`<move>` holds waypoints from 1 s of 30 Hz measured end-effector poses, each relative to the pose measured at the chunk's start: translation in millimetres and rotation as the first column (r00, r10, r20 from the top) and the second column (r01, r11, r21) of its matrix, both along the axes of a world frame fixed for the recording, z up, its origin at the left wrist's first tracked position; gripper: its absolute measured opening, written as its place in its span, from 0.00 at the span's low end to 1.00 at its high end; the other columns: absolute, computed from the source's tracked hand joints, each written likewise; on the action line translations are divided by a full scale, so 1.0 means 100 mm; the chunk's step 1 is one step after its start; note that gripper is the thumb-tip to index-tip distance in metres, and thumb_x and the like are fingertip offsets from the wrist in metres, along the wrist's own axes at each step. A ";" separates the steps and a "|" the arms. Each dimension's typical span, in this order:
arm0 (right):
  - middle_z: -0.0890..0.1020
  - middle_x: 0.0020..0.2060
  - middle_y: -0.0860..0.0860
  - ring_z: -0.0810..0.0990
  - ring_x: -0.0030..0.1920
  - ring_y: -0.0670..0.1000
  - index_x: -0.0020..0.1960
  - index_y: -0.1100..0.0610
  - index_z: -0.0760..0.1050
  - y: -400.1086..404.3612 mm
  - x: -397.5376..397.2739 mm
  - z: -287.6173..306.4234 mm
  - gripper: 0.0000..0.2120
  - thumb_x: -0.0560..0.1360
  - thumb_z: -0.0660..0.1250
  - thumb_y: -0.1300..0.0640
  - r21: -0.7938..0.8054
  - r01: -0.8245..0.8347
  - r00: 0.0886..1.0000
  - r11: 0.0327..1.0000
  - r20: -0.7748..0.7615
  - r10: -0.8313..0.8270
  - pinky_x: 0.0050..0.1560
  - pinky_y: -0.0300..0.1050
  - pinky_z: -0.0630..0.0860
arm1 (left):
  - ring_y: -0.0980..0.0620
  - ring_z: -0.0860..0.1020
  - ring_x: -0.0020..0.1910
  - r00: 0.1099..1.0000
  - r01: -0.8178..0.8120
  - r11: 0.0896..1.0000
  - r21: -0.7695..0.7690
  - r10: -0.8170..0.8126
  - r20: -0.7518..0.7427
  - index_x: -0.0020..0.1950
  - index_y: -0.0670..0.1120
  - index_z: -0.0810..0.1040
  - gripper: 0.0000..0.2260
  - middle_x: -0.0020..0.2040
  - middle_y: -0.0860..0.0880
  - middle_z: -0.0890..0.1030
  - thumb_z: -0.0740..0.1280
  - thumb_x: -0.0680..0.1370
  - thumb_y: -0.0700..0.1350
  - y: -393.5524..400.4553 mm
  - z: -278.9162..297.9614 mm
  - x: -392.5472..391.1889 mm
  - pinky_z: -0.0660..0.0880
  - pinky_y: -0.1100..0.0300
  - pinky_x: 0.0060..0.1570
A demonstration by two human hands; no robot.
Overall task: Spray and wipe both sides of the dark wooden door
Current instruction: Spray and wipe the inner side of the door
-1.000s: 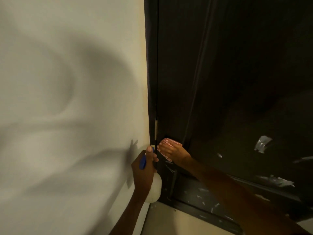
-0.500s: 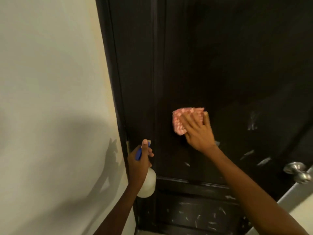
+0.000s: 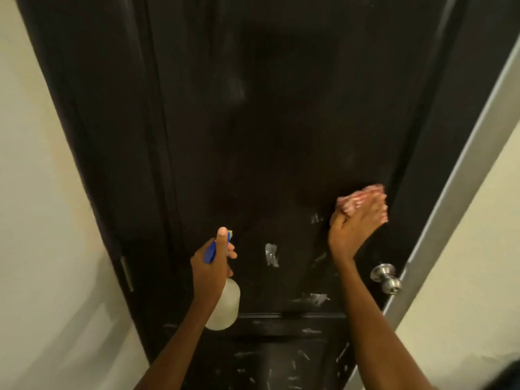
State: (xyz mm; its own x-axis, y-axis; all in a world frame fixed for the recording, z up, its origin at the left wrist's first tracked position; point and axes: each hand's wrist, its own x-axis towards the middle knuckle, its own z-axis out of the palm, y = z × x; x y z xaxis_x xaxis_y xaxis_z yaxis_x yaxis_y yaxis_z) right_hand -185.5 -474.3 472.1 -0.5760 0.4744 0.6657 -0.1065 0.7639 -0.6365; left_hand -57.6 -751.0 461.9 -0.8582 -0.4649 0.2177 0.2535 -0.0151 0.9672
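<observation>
The dark wooden door (image 3: 281,122) fills the middle of the view, with white scuff marks low on its panel. My right hand (image 3: 355,223) presses a pink and white cloth (image 3: 357,199) flat against the door near its right edge, above the knob. My left hand (image 3: 211,266) grips a clear spray bottle (image 3: 225,308) with a blue trigger head, held upright in front of the door's lower left part, its nozzle facing the door.
A silver round door knob (image 3: 386,277) sticks out at the door's right edge. A cream wall (image 3: 42,220) runs along the left, with a hinge (image 3: 126,273) on the dark frame. A grey door frame edge (image 3: 461,175) and pale wall stand on the right.
My right hand has swept the cloth from the door's left side across to its right edge. The view has swung right, so the knob and right frame show. The bottle stays gripped.
</observation>
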 end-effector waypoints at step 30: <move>0.57 0.80 0.54 0.51 0.80 0.60 0.80 0.49 0.56 0.70 -0.15 0.53 0.36 0.76 0.67 0.49 0.927 -0.296 0.886 0.230 0.176 0.430 0.76 0.70 0.49 | 0.51 0.74 0.23 0.990 -0.020 0.990 -0.143 -0.001 -0.140 0.45 0.49 0.82 0.22 0.34 0.45 0.82 0.60 0.75 0.65 1.75 0.81 -0.09 0.74 0.58 0.26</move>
State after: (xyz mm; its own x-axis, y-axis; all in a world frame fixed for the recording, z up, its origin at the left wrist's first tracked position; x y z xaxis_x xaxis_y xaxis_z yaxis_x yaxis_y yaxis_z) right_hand -201.0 -404.0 525.1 -0.4118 -0.7199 0.5588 -0.5482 0.6855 0.4791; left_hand -66.7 -576.5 542.5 -0.8103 -0.4282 0.4002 0.3857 0.1245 0.9142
